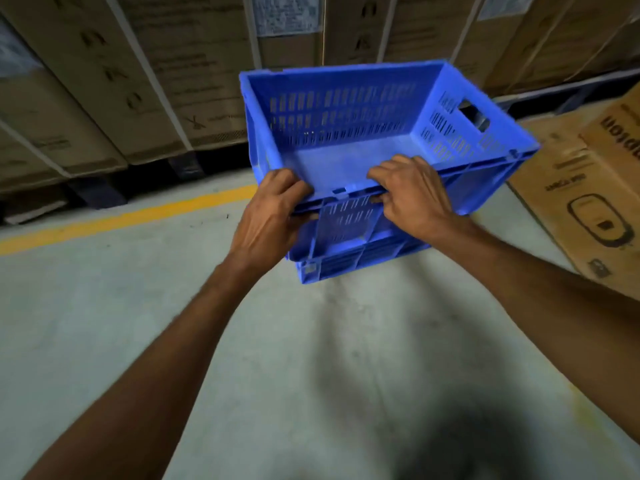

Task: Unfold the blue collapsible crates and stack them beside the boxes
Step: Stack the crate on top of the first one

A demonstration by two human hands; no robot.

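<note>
Crate (346,133), unfolded, runs long from 9 to 3 o'clock; left hand (270,216) and right hand (412,192) have fingers clamped on its near rim, cardboard box (568,202) at 3 o'clock.

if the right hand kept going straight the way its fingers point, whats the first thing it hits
The right hand grips the blue crate's near rim, fingers pointing up-left over it. Going straight on, it would probably meet the crate's slotted far wall first, though depth is hard to judge from this one view.
</note>
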